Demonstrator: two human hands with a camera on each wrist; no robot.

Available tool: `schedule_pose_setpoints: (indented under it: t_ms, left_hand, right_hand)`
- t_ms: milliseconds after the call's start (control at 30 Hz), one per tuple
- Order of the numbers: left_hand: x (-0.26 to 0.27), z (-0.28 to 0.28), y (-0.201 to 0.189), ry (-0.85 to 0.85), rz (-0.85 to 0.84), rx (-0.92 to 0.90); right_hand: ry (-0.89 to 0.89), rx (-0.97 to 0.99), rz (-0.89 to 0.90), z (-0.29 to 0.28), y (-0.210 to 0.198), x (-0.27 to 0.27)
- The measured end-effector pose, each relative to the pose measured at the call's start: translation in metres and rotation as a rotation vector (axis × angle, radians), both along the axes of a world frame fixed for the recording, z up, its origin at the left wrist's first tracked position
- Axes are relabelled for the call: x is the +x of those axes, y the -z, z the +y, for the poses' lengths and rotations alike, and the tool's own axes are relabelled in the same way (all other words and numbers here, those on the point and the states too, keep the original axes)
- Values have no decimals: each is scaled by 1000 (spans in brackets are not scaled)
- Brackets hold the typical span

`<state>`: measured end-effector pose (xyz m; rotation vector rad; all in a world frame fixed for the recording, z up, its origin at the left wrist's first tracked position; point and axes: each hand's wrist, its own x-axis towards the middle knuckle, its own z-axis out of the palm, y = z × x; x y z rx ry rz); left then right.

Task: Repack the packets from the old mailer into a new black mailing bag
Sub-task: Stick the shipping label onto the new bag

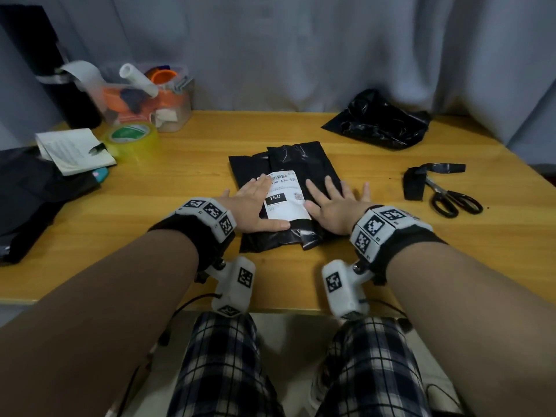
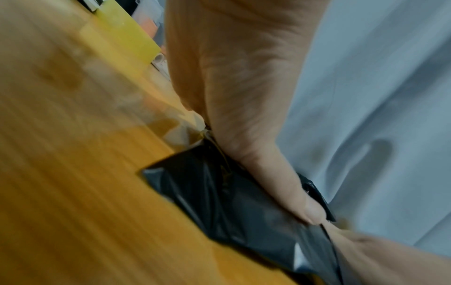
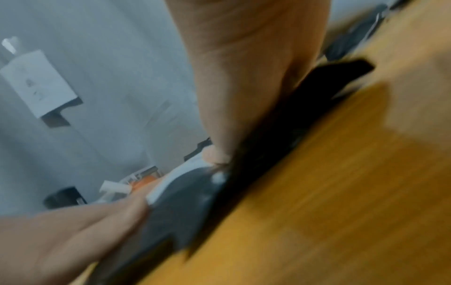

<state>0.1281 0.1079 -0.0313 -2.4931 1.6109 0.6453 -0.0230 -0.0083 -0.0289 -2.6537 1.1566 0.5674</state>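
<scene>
A: Nearest the lens, two forearms in black wrist straps reach across the desk, and the left hand and right hand lie flat, fingers straight and spread, on a black mailing bag. Why pressed down like that?

B: It looks like smoothing: both palms bear on the bag, probably to flatten it and push out air. Neither hand grasps anything. The white label sits between them, the left fingertips overlapping its edge.

A: And the old mailer?

B: Likely the crumpled black plastic at the far right, well apart. No loose packets show, so they seem to be packed already.

A: The count?

B: Two hands and one label. The black sheets under them overlap, so whether that is one bag or two, I cannot tell. One pair of scissors lies right, beside a black offcut; one roll of tape and one clear tub stand left.
</scene>
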Motion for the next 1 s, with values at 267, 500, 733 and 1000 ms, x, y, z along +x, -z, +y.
schedule_pose_setpoints:
  t_ms: [267,500,733,1000]
  left_hand:
    - [0,2,-3,4,3,9]
    - [0,2,-13,6,-62,54]
    - [-1,-7,-18,75,-19,-36]
    - [29,-27,-26,150,-101,199]
  right_hand:
    - [-230,132,-224,12,-2,1]
    - [-240,-5,104,-9,-17,-11]
    - [-378,117,-201,-1,-25,20]
    - [-340,305,-29,-41,-17,37]
